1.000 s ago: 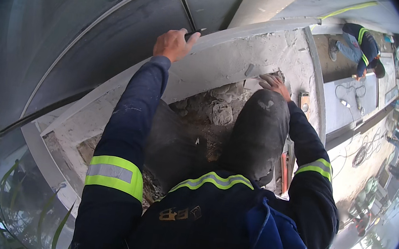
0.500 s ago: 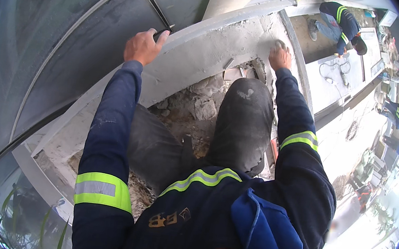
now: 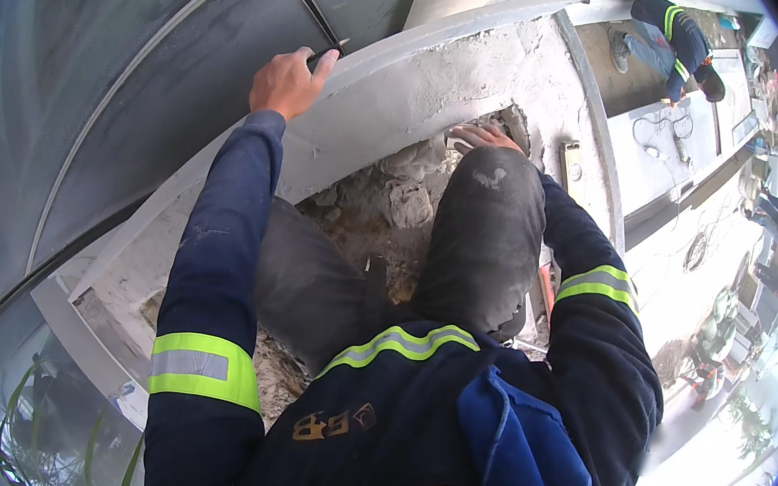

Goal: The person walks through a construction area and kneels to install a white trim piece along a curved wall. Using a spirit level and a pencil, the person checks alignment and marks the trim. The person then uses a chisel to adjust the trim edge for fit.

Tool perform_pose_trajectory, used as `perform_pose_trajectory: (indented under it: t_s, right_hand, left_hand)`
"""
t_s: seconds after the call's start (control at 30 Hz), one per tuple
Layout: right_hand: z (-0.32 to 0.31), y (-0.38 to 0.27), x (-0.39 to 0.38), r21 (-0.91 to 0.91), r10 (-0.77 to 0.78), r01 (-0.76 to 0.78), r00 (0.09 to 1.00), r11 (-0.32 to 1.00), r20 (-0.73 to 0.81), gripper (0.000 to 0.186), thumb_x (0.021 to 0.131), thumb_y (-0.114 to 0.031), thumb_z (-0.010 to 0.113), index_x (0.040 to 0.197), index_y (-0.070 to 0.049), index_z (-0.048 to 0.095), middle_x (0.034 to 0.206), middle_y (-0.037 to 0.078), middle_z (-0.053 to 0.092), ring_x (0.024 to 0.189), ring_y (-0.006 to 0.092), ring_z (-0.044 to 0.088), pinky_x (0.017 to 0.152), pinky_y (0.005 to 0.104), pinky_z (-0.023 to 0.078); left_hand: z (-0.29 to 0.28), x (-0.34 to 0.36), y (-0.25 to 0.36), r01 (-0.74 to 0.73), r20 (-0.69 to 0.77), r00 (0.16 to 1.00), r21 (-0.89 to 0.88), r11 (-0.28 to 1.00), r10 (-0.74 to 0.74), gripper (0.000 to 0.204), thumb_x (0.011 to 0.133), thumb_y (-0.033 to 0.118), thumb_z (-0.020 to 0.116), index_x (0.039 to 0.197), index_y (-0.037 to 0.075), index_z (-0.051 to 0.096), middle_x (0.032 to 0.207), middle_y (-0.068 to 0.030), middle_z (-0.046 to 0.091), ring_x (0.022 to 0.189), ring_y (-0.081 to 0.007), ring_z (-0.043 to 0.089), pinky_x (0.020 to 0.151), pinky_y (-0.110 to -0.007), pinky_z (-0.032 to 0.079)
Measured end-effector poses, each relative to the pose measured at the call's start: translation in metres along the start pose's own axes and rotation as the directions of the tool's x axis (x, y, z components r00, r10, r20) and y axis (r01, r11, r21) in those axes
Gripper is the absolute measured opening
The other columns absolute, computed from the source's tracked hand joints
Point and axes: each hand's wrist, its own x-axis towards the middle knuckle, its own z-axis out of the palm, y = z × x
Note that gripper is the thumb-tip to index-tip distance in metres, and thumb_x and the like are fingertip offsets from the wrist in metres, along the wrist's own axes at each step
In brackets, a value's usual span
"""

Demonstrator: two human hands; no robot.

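My left hand (image 3: 289, 82) is closed on a dark tool with a thin pale tip (image 3: 342, 43), mostly hidden in the fingers. It rests at the outer edge of the curved, plastered wall (image 3: 377, 109), beside the grey panels. Just past my right knee, my right hand (image 3: 487, 138) stretches its fingers leftward over the broken opening in the wall top. Nothing shows in it, and my knee hides part of the hand. Below those fingers lie grey rubble chunks (image 3: 408, 204). A small beige, bar-shaped thing (image 3: 572, 165) lies on the plaster right of my right forearm.
Tall grey panels (image 3: 161, 105) with a metal strip stand along the left. A co-worker (image 3: 673, 44) bends over a white slab (image 3: 662, 146) with a cable at the far right, and other people are beyond. An orange-red piece (image 3: 545, 288) lies beside my right leg.
My right hand has left the plaster at the upper right and moved left and nearer, over the broken opening. The beige bar-shaped thing now shows. My left hand stays at the wall edge.
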Motion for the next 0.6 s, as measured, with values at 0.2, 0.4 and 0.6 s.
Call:
perform_pose_trajectory:
  t_s: [0.2, 0.4, 0.6]
  right_hand:
    - [-0.051, -0.009, 0.009, 0.29, 0.347, -0.288, 0.921, 0.913, -0.176, 0.045, 0.096, -0.031, 0.063, 0.135, -0.01, 0.061, 0.13, 0.013, 0.062, 0.116, 0.03, 0.063, 0.097, 0.0409, 0.05]
    - [-0.093, 0.013, 0.076, 0.632, 0.628, -0.426, 0.768, 0.648, -0.126, 0.049, 0.092, -0.037, 0.068, 0.129, -0.005, 0.066, 0.108, 0.018, 0.074, 0.093, 0.0342, 0.072, 0.085, 0.0407, 0.056]
    - [-0.047, -0.025, -0.016, 0.739, 0.818, -0.534, 0.575, 0.41, -0.039, 0.048, 0.088, -0.033, 0.071, 0.12, 0.002, 0.069, 0.102, 0.022, 0.074, 0.095, 0.0371, 0.071, 0.085, 0.043, 0.055]
  left_hand:
    - [-0.007, -0.007, -0.014, 0.017, 0.011, 1.0, 0.034, 0.999, -0.017, 0.067, 0.097, 0.064, 0.045, 0.113, 0.004, 0.072, 0.102, -0.0228, 0.073, 0.1, -0.0411, 0.069, 0.088, -0.049, 0.054]
    - [-0.006, -0.003, -0.006, 0.037, 0.032, 0.999, 0.011, 0.999, -0.037, 0.066, 0.097, 0.063, 0.046, 0.116, 0.005, 0.072, 0.109, -0.0233, 0.072, 0.105, -0.0412, 0.068, 0.091, -0.049, 0.053]
    - [0.004, 0.0, -0.009, -0.018, -0.05, 0.999, 0.069, 0.997, 0.021, 0.061, 0.098, 0.06, 0.045, 0.117, 0.009, 0.072, 0.11, -0.0217, 0.072, 0.105, -0.0416, 0.067, 0.091, -0.049, 0.052]
